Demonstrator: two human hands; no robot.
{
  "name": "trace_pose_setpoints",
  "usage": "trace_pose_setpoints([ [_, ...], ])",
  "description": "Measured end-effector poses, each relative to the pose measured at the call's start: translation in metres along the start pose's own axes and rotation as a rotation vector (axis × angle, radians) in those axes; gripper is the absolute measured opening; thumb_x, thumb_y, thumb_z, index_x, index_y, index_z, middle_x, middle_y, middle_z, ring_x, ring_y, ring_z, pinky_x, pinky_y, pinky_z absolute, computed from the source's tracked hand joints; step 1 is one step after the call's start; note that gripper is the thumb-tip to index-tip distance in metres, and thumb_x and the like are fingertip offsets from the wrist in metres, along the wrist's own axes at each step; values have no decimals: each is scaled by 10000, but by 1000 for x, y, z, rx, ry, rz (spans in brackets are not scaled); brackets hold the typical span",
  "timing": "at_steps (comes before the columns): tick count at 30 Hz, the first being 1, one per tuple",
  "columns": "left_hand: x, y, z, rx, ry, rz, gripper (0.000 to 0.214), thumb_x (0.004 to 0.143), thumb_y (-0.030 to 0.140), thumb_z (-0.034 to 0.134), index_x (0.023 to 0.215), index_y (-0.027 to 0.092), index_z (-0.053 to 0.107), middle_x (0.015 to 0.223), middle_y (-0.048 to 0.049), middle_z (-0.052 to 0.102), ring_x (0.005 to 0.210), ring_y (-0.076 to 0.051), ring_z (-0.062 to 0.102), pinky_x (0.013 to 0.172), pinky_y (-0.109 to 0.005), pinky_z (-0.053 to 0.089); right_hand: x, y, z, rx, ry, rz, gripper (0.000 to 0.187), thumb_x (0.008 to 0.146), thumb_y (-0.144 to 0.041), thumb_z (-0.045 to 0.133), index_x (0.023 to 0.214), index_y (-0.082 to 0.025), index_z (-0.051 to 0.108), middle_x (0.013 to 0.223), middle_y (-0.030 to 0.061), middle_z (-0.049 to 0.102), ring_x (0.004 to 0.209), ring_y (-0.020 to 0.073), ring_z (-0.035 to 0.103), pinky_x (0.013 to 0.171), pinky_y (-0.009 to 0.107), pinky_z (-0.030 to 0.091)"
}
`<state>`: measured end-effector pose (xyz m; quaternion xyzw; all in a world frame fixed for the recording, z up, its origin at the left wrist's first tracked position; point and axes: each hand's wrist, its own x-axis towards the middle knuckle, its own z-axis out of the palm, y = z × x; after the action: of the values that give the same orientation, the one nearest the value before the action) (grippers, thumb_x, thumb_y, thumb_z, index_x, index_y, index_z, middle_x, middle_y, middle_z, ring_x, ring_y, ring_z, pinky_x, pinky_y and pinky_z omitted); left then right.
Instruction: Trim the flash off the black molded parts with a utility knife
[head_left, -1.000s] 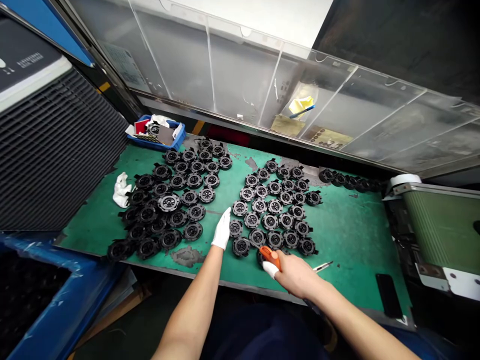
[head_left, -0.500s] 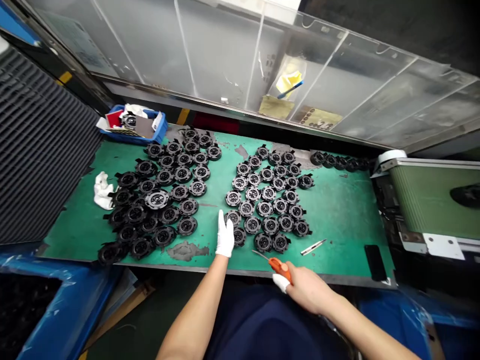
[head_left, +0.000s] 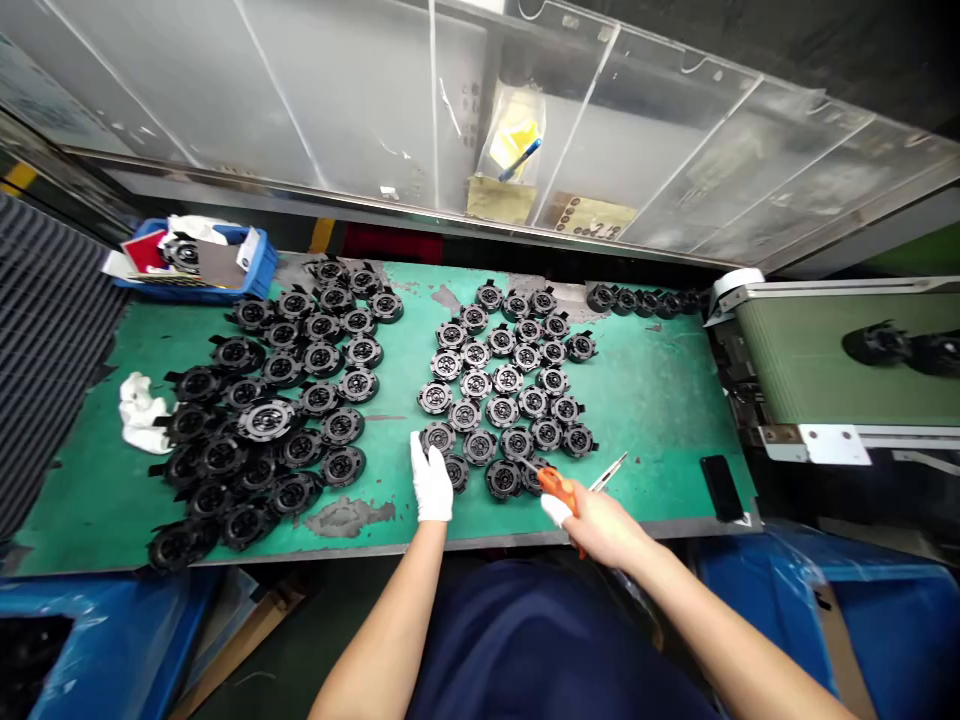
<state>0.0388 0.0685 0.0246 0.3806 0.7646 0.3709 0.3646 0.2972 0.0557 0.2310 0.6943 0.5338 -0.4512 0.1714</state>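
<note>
My left hand (head_left: 433, 485), in a white glove, lies at the near left edge of the right-hand group of black round parts. Its fingers are stretched out and the thumb stands apart, against a black round part (head_left: 438, 437); whether it presses on that part I cannot tell. My right hand (head_left: 604, 522) is closed around an orange-handled tool (head_left: 556, 488) with a thin metal tip. White covering shows on one of its fingers. The tip points left, over the nearest black parts (head_left: 502, 480). Just beyond this hand a slim silver tool (head_left: 608, 472) lies on the green tabletop (head_left: 645, 420).
More black parts (head_left: 320, 358) are massed on the left, beside a crumpled white glove (head_left: 141, 412) and a blue bin (head_left: 259, 270). A row of black pieces (head_left: 626, 300) stands at the back. At right are a phone (head_left: 721, 488) and a green conveyor (head_left: 795, 370) carrying black parts.
The view has shifted to the right. My right hand has raised the orange-handled tool from the table's front edge to the nearest black parts. My left hand stays beside its part.
</note>
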Motion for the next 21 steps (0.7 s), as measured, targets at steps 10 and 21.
trace_pose_setpoints([
  [10, 6, 1, -2, -40, 98, 2, 556, 995, 467, 518, 1491, 243, 404, 1581, -129, 384, 1446, -333, 390, 1185, -623, 312, 12, 98, -78, 122, 24, 143, 537, 970, -390, 390, 1432, -128, 472, 630, 34, 709, 519, 206, 662, 535, 286, 444],
  [21, 34, 15, -22, 156, 97, 0, 436, 979, 421, 575, 1348, 190, 553, 1452, -128, 532, 1330, -298, 526, 1121, -578, 421, 80, 106, -167, 315, 93, -111, 451, 953, -579, 478, 1121, -195, 645, 676, 29, 719, 446, 150, 581, 471, 253, 393],
])
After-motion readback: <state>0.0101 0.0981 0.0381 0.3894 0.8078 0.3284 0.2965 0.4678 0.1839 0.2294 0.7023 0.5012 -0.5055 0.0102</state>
